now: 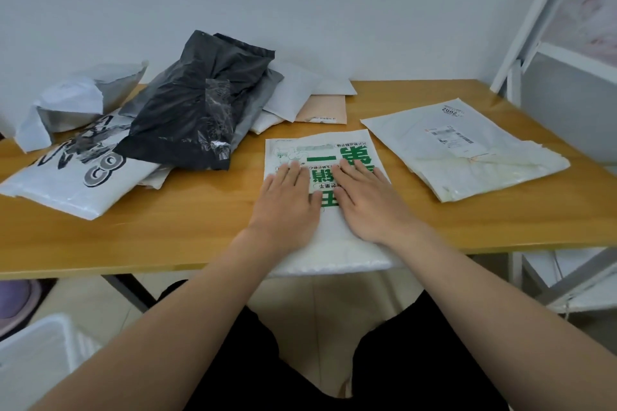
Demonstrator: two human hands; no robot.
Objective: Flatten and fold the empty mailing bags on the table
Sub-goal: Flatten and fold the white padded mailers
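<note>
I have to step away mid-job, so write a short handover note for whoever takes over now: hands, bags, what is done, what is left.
Left hand and right hand: both flat, fingers straight, pressing the white bag with green print at the table's front edge; its near end hangs over the edge.
Right: a white bag with a shipping label lies flat, seemingly folded.
Left: an unsorted pile, with a crumpled black bag on top, a white bag with black print and smaller envelopes behind.
Done: apparently one bag. Left: fold the current one, then the pile.
</note>
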